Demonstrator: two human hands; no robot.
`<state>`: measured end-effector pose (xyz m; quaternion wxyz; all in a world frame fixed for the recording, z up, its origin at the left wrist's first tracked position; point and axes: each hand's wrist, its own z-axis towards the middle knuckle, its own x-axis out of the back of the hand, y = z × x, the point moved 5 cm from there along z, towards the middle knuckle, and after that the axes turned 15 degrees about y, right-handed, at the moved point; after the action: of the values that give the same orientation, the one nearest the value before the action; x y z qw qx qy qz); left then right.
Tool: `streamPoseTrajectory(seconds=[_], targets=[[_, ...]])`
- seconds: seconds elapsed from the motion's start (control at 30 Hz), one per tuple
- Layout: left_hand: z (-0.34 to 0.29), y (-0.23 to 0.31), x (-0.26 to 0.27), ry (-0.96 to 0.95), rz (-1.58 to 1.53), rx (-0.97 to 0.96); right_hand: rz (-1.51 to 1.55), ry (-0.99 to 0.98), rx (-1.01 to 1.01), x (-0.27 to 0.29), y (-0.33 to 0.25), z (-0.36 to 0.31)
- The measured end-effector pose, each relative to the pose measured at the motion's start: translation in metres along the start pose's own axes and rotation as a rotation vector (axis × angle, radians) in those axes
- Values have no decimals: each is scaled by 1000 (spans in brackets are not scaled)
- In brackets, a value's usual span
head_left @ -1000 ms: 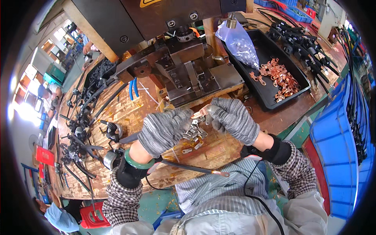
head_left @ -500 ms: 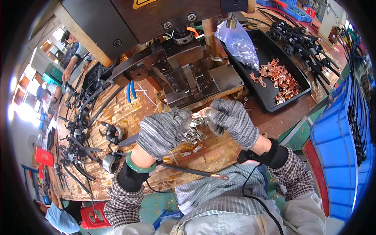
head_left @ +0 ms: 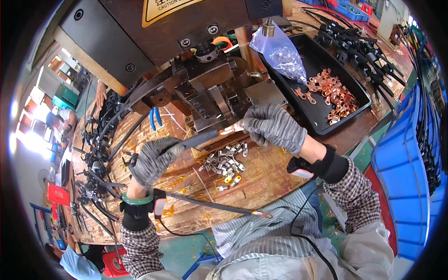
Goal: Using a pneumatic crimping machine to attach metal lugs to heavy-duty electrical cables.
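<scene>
Wearing a grey knit glove, my left hand is closed around a black cable. The cable slants up to the right, and a copper cable lug is at its tip. My right hand, gloved alike, pinches the lug at its far end. Both hands are just in front of the metal die block of a press. Below the cable lies a loose pile of silver terminals. Another black cable with a copper lug on its end crosses the table's near edge.
A black tray with copper lugs and a plastic bag of small parts stands at right. Bundled cables crowd the left side. Blue bins stand far right. Other people work at the far left.
My left hand has moved left and down, away from my right hand, and a length of black cable now shows between them. My right hand has shifted slightly up.
</scene>
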<state>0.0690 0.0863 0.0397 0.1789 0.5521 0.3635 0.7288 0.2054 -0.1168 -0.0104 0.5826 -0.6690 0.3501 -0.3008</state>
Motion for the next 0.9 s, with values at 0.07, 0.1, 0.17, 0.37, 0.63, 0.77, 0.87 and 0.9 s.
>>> streamPoseTrajectory(seconds=[0.07,0.1,0.17,0.37,0.63,0.77,0.87,0.9], targets=[[7,-2,-2,54,24,-43,2,16,16,4,0,9],[11,-2,-1,116,48,-82,5,17,15,6,-2,13],[16,2,-3,157,17,-79,69,11,-53,7,-4,21],[31,0,3,238,-18,-70,55,-48,-43,7,-6,44],[42,-3,6,170,-50,40,17,-57,-78,5,-7,52],[44,-4,5,164,-82,8,-97,-110,-16,8,-9,50],[48,-5,7,142,-21,-34,-111,-69,19,20,-14,41],[46,-4,9,147,-20,-30,-58,-37,38,23,-18,38]])
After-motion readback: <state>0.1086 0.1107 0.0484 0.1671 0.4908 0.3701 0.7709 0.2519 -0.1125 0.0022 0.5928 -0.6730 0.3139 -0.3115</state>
